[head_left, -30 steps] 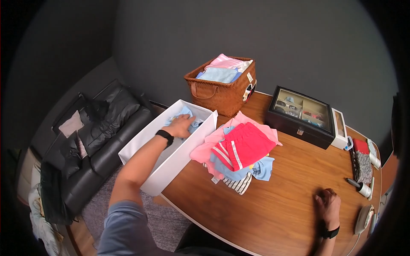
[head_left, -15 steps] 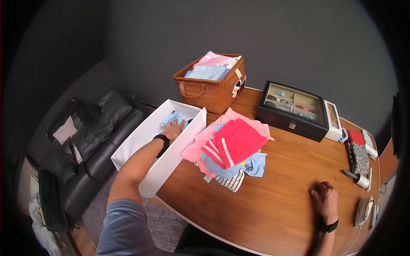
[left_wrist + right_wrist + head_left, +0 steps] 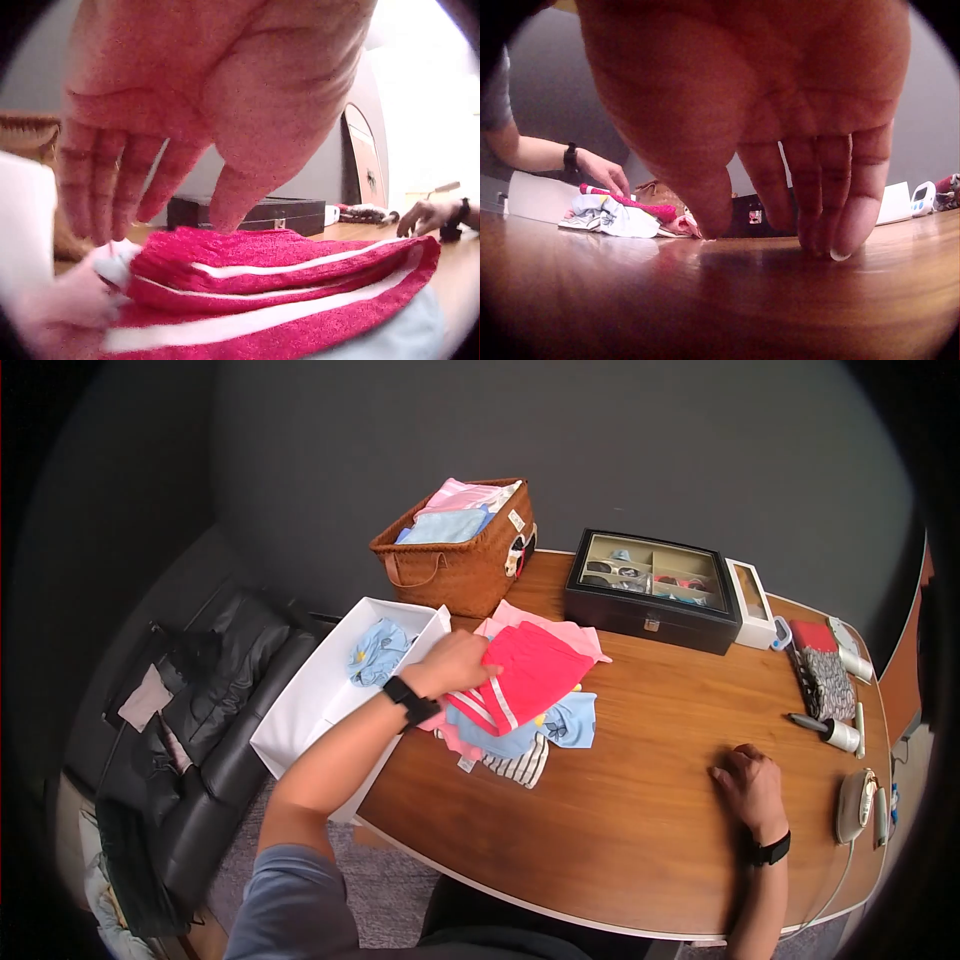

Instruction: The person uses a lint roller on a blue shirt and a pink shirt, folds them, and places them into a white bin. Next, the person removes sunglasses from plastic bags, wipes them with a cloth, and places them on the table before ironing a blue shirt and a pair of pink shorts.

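My left hand (image 3: 455, 663) reaches down over the left edge of the red shorts (image 3: 530, 670), which have white side stripes. In the left wrist view its fingers (image 3: 112, 187) point down, thumb apart from them, with the tips right at the cloth. Beneath the shorts are a pink garment (image 3: 580, 641), light blue clothes (image 3: 572, 720) and a black-and-white striped piece (image 3: 520, 762). A crumpled light blue garment (image 3: 378, 652) lies inside the white box (image 3: 300, 705). My right hand (image 3: 752, 788) rests fingertips-down on the wooden table, holding nothing.
Behind the box stands a brown woven basket (image 3: 450, 580) of folded clothes. A black glass-lidded case (image 3: 650, 590) holding sunglasses sits at the back, beside a white box (image 3: 752, 605). A lint roller (image 3: 840, 735) and a beige pouch (image 3: 855, 805) lie along the right edge.
My left hand has left the white box and moved right to the red shorts, leaving the light blue garment behind. The right hand stays on the table. The head view has shifted somewhat.
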A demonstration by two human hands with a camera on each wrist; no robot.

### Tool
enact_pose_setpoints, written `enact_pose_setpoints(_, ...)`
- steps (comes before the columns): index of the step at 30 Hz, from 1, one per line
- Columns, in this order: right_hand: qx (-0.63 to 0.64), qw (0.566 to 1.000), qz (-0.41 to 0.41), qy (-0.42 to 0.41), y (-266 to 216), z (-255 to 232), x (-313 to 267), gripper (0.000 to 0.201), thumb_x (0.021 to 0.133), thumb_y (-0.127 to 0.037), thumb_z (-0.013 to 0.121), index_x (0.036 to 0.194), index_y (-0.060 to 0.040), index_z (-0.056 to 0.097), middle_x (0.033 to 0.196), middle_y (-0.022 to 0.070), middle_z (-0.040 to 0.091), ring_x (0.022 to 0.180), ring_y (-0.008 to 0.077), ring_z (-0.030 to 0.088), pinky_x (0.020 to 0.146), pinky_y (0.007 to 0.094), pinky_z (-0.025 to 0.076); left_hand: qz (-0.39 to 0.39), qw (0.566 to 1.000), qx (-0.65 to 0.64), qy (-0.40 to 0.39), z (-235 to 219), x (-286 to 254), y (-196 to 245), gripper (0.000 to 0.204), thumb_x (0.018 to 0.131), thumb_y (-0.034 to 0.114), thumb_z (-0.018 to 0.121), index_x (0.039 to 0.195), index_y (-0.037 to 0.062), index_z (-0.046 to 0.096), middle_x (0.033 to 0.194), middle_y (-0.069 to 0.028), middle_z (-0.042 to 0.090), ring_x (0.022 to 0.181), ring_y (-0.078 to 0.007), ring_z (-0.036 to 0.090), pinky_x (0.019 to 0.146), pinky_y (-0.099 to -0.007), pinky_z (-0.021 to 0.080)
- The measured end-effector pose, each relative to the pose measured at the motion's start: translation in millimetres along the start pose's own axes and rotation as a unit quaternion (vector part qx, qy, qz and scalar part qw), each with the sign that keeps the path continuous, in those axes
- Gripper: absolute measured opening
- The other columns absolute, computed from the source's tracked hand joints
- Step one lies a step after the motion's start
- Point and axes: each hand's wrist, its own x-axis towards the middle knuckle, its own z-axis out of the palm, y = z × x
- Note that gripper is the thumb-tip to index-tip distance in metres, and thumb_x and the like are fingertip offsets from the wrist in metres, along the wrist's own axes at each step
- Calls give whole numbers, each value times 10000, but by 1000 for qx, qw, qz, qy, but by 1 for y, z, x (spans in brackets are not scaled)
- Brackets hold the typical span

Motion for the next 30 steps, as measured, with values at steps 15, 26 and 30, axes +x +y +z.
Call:
enact_pose_setpoints(15, 36, 996, -41, 69, 1, 0, 0, 204, 824, -207, 707, 854, -7, 681, 920, 176, 663, 809, 384, 637, 707, 441, 522, -63, 744, -665, 17, -46, 23, 103, 191, 855, -46, 590, 1045, -28, 605, 841, -59, 674, 728, -78, 636, 624, -211, 513)
enact_pose_setpoints(26, 488, 864, -49, -109, -13, -10, -6, 749, 770, -193, 814, 1388, 25, 452, 1342, 117, 545, 1185, 168, 528, 1031, 326, 417, 310, 826, -466, 67, 29, -33, 305, 383, 889, 102, 642, 1228, -59, 565, 1081, -217, 585, 1042, -369, 590, 866, -403, 484)
enact_pose_setpoints(30, 639, 753, 146, -54, 13, 3, -1, 260, 951, -138, 644, 1155, 22, 667, 1054, 36, 705, 938, 85, 632, 848, 254, 511, 279, 879, -383, 53, 38, -17, 280, 541, 839, 125, 696, 1321, -34, 509, 1176, -221, 542, 1126, -388, 532, 968, -437, 436)
